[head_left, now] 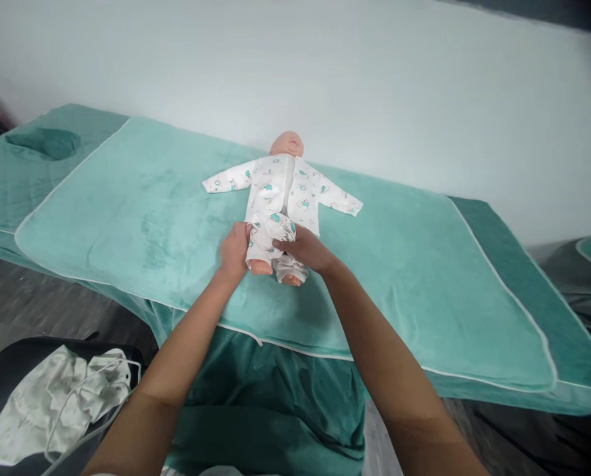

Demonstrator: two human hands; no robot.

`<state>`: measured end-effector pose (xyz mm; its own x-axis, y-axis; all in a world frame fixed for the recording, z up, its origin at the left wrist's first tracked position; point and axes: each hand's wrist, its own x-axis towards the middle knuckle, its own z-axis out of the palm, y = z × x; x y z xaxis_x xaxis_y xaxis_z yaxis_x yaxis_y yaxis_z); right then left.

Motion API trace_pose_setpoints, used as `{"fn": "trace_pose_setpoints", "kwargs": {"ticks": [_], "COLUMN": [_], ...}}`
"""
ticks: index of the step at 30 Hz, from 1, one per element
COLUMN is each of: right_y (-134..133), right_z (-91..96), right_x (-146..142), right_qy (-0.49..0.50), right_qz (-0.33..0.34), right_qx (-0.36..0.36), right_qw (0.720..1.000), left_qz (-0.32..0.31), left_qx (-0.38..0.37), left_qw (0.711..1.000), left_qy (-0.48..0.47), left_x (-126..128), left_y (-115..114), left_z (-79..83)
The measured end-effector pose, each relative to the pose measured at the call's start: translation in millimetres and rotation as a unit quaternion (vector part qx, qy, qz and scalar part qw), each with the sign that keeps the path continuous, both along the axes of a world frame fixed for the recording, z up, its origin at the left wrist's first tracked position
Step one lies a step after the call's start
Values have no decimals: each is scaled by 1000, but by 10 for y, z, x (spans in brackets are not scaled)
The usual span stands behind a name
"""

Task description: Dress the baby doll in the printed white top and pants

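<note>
Doll (286, 143): on its back on the green-covered bed (399, 264), directly ahead of the person and between both hands. Long axis: runs away from the person, head at the wall side, feet (261, 267) toward the near edge. Sleeves of the open-fronted jacket (268, 182) extend to either side.

Left grip (235, 251): closed on the outer side of the printed trousers (263, 241); fingertips partly hidden by cloth. Right grip (308, 248): closed on the trousers from the opposite side, thumb on the front near the middle, remaining fingers out of sight.

Governing relation: the bunched upper part of the trousers lies between the two hands, at the jacket's lower edge; the doll's torso continues beyond it, headward along the axis. Neither hand is clearly nearer. Both feet protrude from the leg openings.
</note>
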<state>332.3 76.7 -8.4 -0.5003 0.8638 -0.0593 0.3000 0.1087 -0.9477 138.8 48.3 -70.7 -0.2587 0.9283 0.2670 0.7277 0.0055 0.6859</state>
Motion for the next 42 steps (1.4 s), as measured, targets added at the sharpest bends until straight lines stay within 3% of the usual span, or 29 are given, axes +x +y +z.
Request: {"fn": "trace_pose_setpoints", "kwargs": {"ticks": [4,8,13,17,20,23,26,28,32,36,39,42], "right_y": [3,-34,-125,-130,-34,61,70,44,48,138,182,218], "right_z": [-40,-61,-8,125,178,102,-51,-118,-72,34,24,-14], "right_x": [-45,-112,-140,-100,-71,-67,-82,-99,-167,-257,-297,-268], "right_qy": [-36,-98,-170,-74,17,10,-86,-164,-332,-428,-397,-268], "right_qz": [-55,-112,-117,-150,-199,-200,-163,-182,-256,-235,-226,-229], "right_qx": [50,102,178,190,195,240,337,372,354,339,352,334], "right_qw": [997,984,962,967,960,950,923,895,836,804,817,874], "left_qz": [-1,-11,-16,-37,-41,-74,-120,-121,-70,-37,-34,-1], "left_qx": [6,59,118,85,46,4,-44,-74,-88,-100,-85,-41], "left_qw": [1000,991,932,895,912,955,982,989,987,978,983,999], "left_qy": [1,-120,-341,-436,-404,-286,-140,-47,111,180,158,20], "left_x": [-2,-61,-168,-229,-227,-155,-21,84,253,295,256,138], "left_y": [10,-51,-14,170,369,528,556,504,364,322,339,390], "left_z": [-11,-12,28,128,262,418,556,626,710,735,724,706]}}
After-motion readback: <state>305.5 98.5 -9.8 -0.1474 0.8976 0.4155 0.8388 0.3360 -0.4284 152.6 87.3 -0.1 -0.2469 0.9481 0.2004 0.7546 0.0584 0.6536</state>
